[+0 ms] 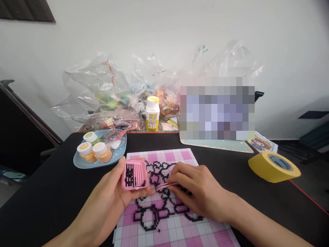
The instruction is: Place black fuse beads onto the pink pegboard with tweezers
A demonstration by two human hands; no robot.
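Note:
My left hand (113, 187) holds up a small pink ridged tray (141, 171). Black beads (130, 175) fill the grooves on its left side, and a few lie loose in its lower right corner. Pinched in my right hand (195, 188) is a pair of pink tweezers (164, 186), its tips pointing left, close to the fingertips of my left hand. I cannot make out whether a bead is between the tips. Both hands are above a pink and white checkered pegboard (172, 235), where rows of black beads form an outline. My hands cover part of that outline.
At the left, a blue plate (78, 161) carries bead jars (102, 153) and a bag. Behind the board stand a white and yellow bottle (153, 115) and clear plastic bags (102, 85). A yellow tape roll (262, 168) lies at the right, near a blurred-out area.

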